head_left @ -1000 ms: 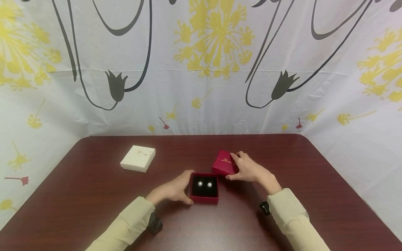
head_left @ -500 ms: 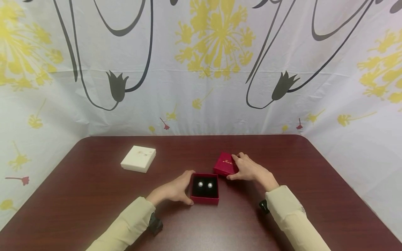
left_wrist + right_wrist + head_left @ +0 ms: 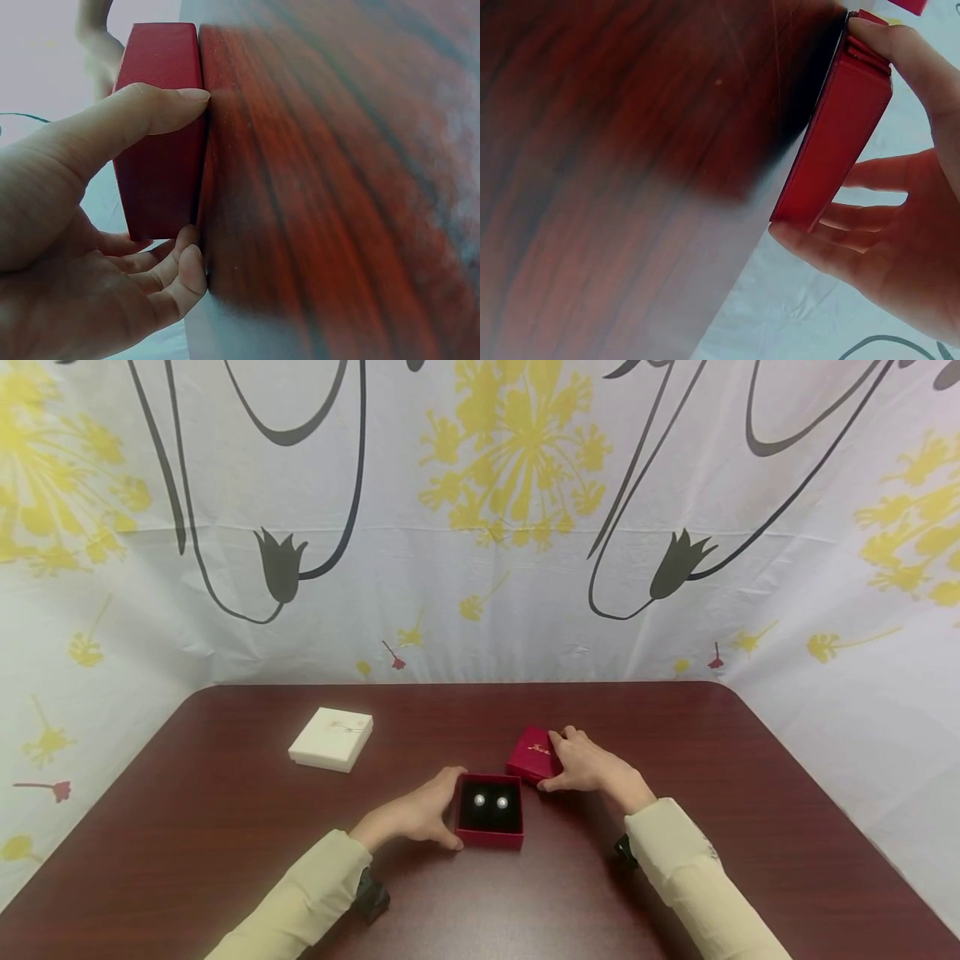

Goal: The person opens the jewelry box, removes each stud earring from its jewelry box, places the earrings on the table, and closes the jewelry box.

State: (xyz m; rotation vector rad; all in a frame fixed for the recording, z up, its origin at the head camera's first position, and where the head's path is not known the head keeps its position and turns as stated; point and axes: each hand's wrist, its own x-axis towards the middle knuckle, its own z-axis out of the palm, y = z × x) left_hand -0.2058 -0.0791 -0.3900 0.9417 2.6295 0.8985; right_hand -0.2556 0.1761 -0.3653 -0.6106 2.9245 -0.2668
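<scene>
In the head view an open red jewelry box (image 3: 489,839) sits on the table, a pair of pearl earrings (image 3: 491,802) on its black lining. My left hand (image 3: 416,810) grips the box from its left, thumb at the near side and fingers at the far corner; the left wrist view shows that thumb across the red wall (image 3: 161,180). Behind the box and to its right is the red lid (image 3: 531,756) with gold lettering. My right hand (image 3: 592,767) holds this lid between thumb and fingers. Seen by the right wrist camera, the lid (image 3: 832,142) is close to the tabletop.
A white box (image 3: 332,739) with a small printed design stands at the back left of the dark wooden table (image 3: 187,827). Behind the table hangs a white curtain (image 3: 480,635) with yellow and grey flower patterns.
The right hand and red lid have shifted slightly, now a little nearer to me and, since half a second ago, to the left. My left hand and the box under it stay in place.
</scene>
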